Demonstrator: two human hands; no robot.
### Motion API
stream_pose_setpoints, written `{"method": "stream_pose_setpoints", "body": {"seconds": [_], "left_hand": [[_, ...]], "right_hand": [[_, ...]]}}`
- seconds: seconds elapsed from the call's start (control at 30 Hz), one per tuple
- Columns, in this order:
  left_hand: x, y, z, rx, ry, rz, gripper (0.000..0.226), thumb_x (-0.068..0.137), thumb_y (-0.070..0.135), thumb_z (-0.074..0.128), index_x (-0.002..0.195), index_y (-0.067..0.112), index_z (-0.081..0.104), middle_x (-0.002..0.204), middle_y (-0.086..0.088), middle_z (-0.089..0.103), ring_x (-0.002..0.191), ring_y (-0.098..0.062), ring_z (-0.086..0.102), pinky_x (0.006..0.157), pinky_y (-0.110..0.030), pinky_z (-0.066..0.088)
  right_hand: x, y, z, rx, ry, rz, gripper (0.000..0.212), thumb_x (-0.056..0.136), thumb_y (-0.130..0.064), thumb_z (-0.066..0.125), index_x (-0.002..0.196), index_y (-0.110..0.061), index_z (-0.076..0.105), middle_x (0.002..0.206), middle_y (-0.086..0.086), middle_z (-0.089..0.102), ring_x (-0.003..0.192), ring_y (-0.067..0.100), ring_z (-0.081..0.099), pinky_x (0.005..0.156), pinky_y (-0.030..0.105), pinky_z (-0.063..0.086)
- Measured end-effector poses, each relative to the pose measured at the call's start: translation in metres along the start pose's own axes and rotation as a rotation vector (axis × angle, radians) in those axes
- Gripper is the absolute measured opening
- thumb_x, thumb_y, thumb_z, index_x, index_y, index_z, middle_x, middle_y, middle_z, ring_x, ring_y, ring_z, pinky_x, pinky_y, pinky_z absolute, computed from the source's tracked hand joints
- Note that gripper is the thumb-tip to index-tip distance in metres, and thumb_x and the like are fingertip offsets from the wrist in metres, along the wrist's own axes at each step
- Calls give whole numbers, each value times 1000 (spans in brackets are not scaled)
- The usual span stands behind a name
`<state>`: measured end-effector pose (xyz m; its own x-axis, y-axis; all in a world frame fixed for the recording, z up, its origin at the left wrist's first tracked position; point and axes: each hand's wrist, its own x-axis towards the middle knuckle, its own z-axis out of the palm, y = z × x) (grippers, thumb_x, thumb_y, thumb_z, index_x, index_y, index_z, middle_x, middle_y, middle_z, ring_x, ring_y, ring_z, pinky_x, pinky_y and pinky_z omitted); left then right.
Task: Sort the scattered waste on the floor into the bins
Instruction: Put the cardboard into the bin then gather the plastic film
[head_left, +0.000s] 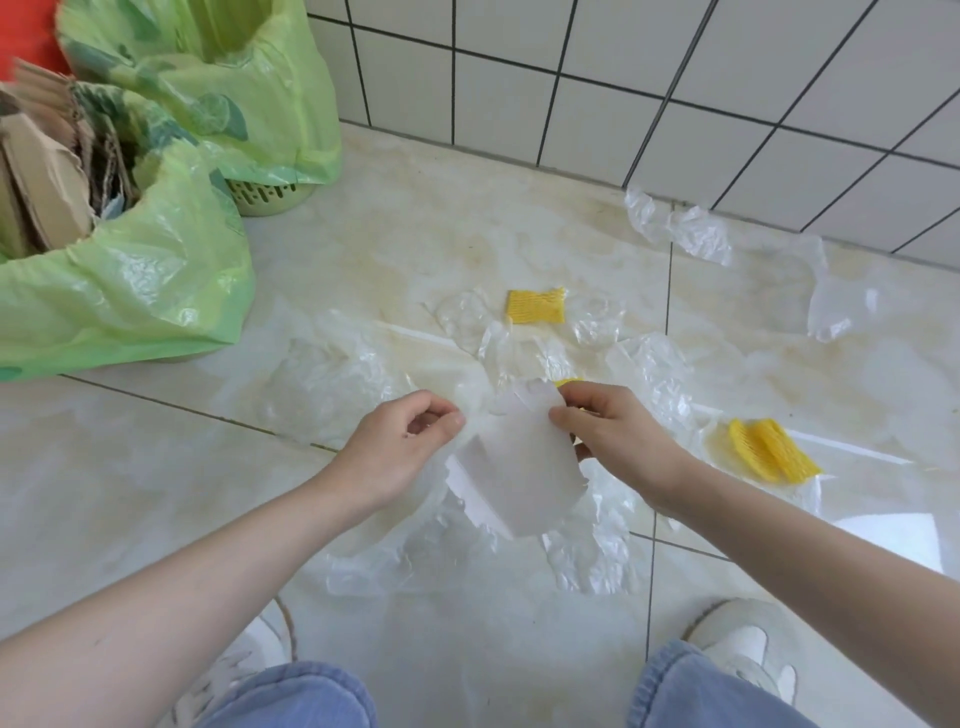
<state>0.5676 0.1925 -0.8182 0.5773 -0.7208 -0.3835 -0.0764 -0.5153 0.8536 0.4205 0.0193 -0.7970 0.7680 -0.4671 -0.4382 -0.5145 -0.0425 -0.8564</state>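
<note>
My right hand (608, 431) pinches the upper right edge of a torn white paper piece (519, 467), held above the floor. My left hand (405, 441) has curled fingers, with thumb and forefinger pinched at the paper's upper left edge. Crumpled clear plastic film (332, 384) lies scattered over the tiles. One yellow foam net (536, 306) lies in the middle and another (774, 457) to the right. A yellow scrap (569, 383) shows just behind my right fingers. At the left, a green-bagged bin (156, 270) holds cardboard, and a second green-bagged bin (249, 78) stands behind it.
A white tiled wall (675, 78) runs along the back and right. More clear film (696, 234) lies against its base. My knees in blue jeans and white shoes (748, 639) are at the bottom edge. Something red (26, 36) shows at the top left corner.
</note>
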Motion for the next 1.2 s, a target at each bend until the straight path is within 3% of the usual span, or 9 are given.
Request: {"method": "stream_pose_setpoints", "body": {"seconds": [0.13, 0.27, 0.4, 0.47, 0.53, 0.63, 0.8, 0.9, 1.2], "left_hand": [[5, 18, -8, -63, -100, 27, 8, 88, 25, 66, 92, 18, 63, 78, 5, 64, 68, -2, 56, 62, -8, 41], [13, 30, -27, -18, 21, 74, 17, 86, 15, 68, 79, 3, 58, 68, 0, 49, 59, -10, 40, 50, -10, 31], [19, 39, -62, -27, 164, 69, 14, 86, 14, 67, 76, 9, 60, 65, 0, 52, 53, -6, 38, 47, -12, 29], [21, 43, -82, -54, 282, 56, 14, 86, 15, 68, 74, 14, 59, 68, -2, 56, 60, -9, 43, 54, -18, 32], [23, 49, -106, -84, 402, 49, 12, 86, 16, 68, 78, 18, 59, 72, 1, 59, 64, -10, 49, 59, -17, 36], [26, 58, -149, -83, 610, 86, 9, 86, 18, 68, 91, 15, 60, 77, 7, 60, 68, -2, 53, 60, -12, 41], [27, 50, -226, -51, 1040, 224, 8, 85, 19, 61, 82, 21, 54, 72, 10, 54, 63, 1, 50, 59, -9, 40], [27, 36, -256, -160, 1272, 210, 16, 80, 25, 56, 73, 31, 43, 73, 14, 50, 67, -3, 51, 66, -15, 43], [16, 6, -270, -158, 1574, 200, 6, 78, 34, 40, 79, 33, 35, 85, 6, 48, 81, -14, 52, 83, -31, 50]], "right_hand": [[11, -23, 8, -18, -45, -21, 19, 91, -7, 49, 91, -4, 68, 82, 6, 60, 74, 15, 57, 71, 35, 50], [28, -43, 17, 23, -43, -49, 16, 92, -10, 52, 89, -10, 68, 82, 4, 61, 73, 15, 58, 69, 34, 51], [46, -57, 31, 61, 51, -25, 20, 95, -15, 49, 88, -12, 67, 78, 1, 58, 73, 17, 57, 67, 31, 50], [54, -55, 43, -120, 44, -29, 21, 95, -19, 47, 91, -13, 66, 85, 3, 60, 78, 20, 58, 73, 34, 51], [61, -46, 55, -496, -43, -79, 22, 94, -30, 50, 104, -16, 63, 105, 3, 59, 93, 22, 57, 84, 35, 48], [68, -31, 73, -984, -265, -156, 53, 91, -48, 50, 136, -23, 39, 137, 6, 35, 122, 31, 40, 100, 40, 41], [74, -6, 95, -1398, -352, -343, 77, 88, -49, 55, 148, -28, 12, 151, 7, 12, 132, 37, 25, 95, 47, 45], [80, 6, 101, -1461, -348, -341, 74, 88, -44, 58, 145, -20, 18, 147, 9, 19, 126, 37, 31, 92, 44, 47], [84, 21, 108, -1490, -368, -375, 31, 90, -12, 57, 119, -13, 46, 114, 6, 52, 102, 24, 50, 78, 31, 41]]}}
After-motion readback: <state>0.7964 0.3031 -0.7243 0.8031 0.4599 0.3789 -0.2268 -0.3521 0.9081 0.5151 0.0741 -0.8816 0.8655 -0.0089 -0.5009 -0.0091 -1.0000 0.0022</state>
